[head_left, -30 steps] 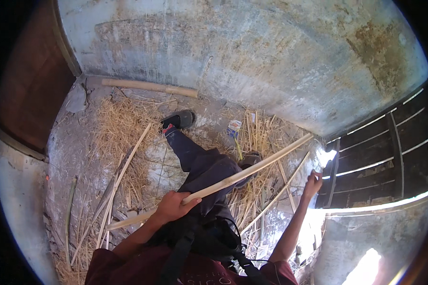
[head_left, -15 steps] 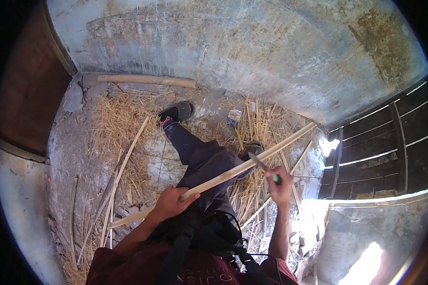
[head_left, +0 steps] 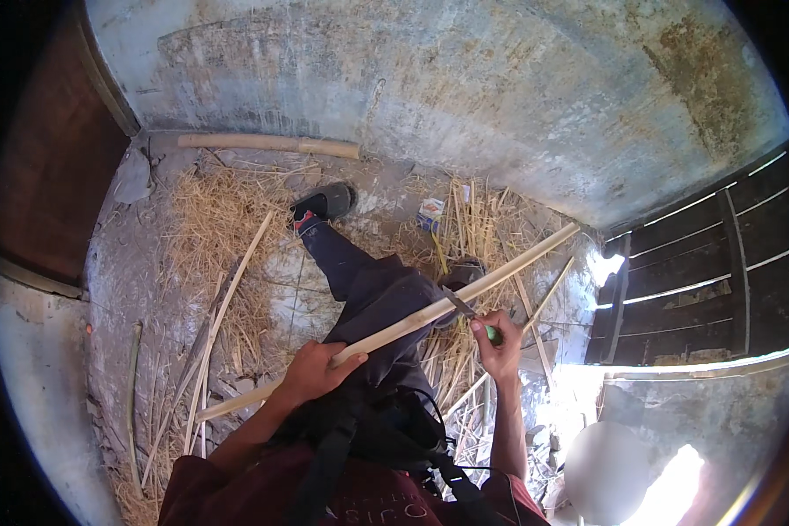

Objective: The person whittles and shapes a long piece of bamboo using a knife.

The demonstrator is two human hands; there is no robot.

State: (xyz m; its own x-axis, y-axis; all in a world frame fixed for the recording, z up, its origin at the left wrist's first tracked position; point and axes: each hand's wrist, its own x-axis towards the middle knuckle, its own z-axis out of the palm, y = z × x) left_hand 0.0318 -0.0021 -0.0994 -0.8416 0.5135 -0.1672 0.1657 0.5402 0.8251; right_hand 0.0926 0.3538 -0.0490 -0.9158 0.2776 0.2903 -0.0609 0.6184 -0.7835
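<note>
A long, pale split-bamboo strip (head_left: 491,279) slants across my legs, its far end up at the right and its near end low at the left. My left hand (head_left: 317,372) is closed around the strip near my lap. In my right hand (head_left: 498,347) is a knife (head_left: 459,304) with a green handle, fingers wrapped round it. The blade points up and left and lies against or just over the strip's edge, right of my knee; exact contact is hard to tell.
Shavings (head_left: 215,232) cover the floor at left, with more bamboo strips (head_left: 228,307) lying there. A thick bamboo pole (head_left: 267,145) rests along the far wall. A small packet (head_left: 430,214) lies near my foot. Dark slatted boards (head_left: 684,280) stand at right.
My right hand has drawn the knife left and slightly down along the strip. My left hand and the strip have stayed nearly in place.
</note>
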